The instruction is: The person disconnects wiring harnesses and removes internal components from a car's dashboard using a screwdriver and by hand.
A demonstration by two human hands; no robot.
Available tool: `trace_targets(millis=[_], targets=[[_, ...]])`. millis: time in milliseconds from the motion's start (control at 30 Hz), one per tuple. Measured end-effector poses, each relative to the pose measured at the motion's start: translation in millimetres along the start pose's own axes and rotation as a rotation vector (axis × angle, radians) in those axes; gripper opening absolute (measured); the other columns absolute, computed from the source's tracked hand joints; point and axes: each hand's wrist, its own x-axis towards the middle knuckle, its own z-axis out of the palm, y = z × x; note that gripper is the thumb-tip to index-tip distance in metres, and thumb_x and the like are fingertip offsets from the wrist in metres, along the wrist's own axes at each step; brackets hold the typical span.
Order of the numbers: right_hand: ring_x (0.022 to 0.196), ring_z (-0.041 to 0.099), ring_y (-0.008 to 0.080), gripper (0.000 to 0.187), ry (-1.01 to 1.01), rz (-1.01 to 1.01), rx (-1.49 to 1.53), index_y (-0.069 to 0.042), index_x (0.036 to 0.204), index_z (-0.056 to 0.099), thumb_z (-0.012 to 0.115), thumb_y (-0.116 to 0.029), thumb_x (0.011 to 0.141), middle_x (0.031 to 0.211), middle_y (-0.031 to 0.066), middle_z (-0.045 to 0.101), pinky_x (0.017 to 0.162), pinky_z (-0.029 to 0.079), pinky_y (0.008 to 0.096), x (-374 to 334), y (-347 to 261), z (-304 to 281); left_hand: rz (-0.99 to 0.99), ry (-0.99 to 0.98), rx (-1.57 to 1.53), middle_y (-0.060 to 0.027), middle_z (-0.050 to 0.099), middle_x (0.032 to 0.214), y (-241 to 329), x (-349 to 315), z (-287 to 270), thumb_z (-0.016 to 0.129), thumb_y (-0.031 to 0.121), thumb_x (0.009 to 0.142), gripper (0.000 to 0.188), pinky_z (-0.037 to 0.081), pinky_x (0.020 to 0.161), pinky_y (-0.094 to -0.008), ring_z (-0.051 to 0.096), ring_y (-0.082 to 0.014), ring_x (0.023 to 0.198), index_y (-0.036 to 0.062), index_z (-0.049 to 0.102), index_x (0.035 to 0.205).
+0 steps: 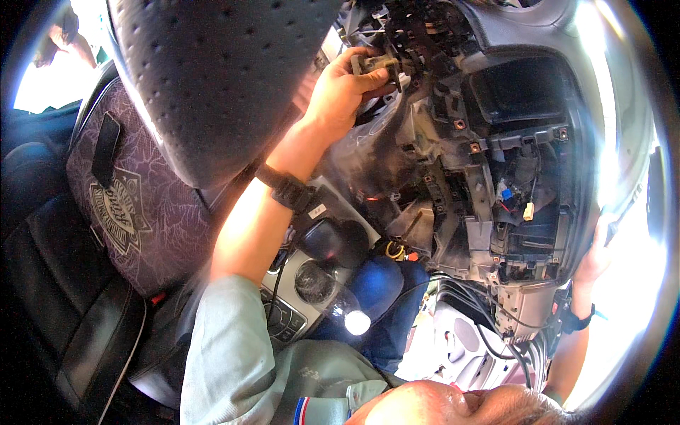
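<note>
Inspected: your left hand [347,91] is raised at the stripped dashboard [489,149], its thumb and fingers pinching a small dark part [379,65]. The part sits directly between thumb and fingertips, beside exposed brackets; you cannot tell from this view whether it is free or attached. A black watch [287,190] is worn on the wrist behind those fingers.

Your right hand [598,248] is well apart from them, far to their right at the outer side of the dashboard. Glare washes out its fingers, so whether they are spread, pressed together or gripping cannot be told. A black wristband [577,321] lies below it.

To the right of your left fingers and lower, a blue connector [506,193] and a pale yellow connector [528,211] are near each other within the dashboard opening. Immediately left of the same fingers is a large black dimpled panel [234,78]. Below them, past your forearm, lies the centre console [287,315], with buttons on its face
</note>
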Motion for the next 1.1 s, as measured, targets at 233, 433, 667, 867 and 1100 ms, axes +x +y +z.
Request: trace_targets(millis=[233, 433, 667, 867, 1100], targets=[[0.102, 0.054, 0.0165, 0.038, -0.006, 0.146, 0.101, 0.009, 0.125, 0.054, 0.049, -0.02, 0.1, 0.114, 0.0103, 0.06, 0.093, 0.04, 0.0287, 0.6, 9.4, -4.1, -0.005, 0.045, 0.024, -0.0061, 0.064, 0.094, 3.0, -3.6, 2.6, 0.061, -0.003, 0.082, 0.026, 0.05, 0.067, -0.0267, 0.062, -0.0152, 0.08, 0.0029, 0.057, 0.107], [0.104, 0.055, 0.0176, 0.038, -0.014, 0.107, 0.169, 0.009, 0.125, 0.054, 0.049, -0.019, 0.1, 0.114, 0.0124, 0.061, 0.094, 0.041, 0.0301, 1.3, 15.6, -2.3, -0.091, 0.15, 0.119, -0.0065, 0.062, 0.084, 16.1, -6.7, 1.2, 0.055, 0.012, 0.084, 0.017, 0.048, 0.061, -0.0328, 0.059, -0.0204, 0.07, 0.0035, 0.061, 0.098], [0.102, 0.056, 0.0182, 0.036, 0.018, 0.081, 0.144, 0.009, 0.122, 0.055, 0.05, -0.019, 0.099, 0.112, 0.0121, 0.062, 0.092, 0.042, 0.0302, 1.3, 2.1, 0.4, -0.096, 0.344, 0.105, -0.0105, 0.06, 0.066, 14.4, -6.8, -1.4, 0.054, 0.022, 0.083, 0.022, 0.039, 0.045, -0.0288, 0.054, -0.0177, 0.051, 0.0008, 0.062, 0.084], [0.1, 0.056, 0.0176, 0.033, 0.04, 0.011, 0.04, 0.007, 0.118, 0.058, 0.052, -0.019, 0.099, 0.109, 0.0099, 0.061, 0.091, 0.042, 0.0297, -1.4, -1.6, 0.7, -0.1, 0.402, 0.042, -0.0239, 0.059, 0.08, 33.6, 8.5, -39.0, 0.044, 0.039, 0.08, 0.047, 0.041, 0.046, -0.039, 0.054, -0.0319, 0.06, -0.0023, 0.061, 0.095], [0.095, 0.056, 0.0165, 0.031, 0.043, 0.033, 0.087, 0.006, 0.116, 0.059, 0.053, -0.018, 0.098, 0.103, 0.0079, 0.061, 0.088, 0.043, 0.0292, 7.9, -7.0, 1.7, -0.604, 0.201, 0.083, -0.027, 0.059, 0.096, 13.3, 52.2, -152.0, 0.039, 0.054, 0.075, 0.071, 0.043, 0.072, -0.0457, 0.055, -0.0402, 0.082, -0.0109, 0.055, 0.099]])
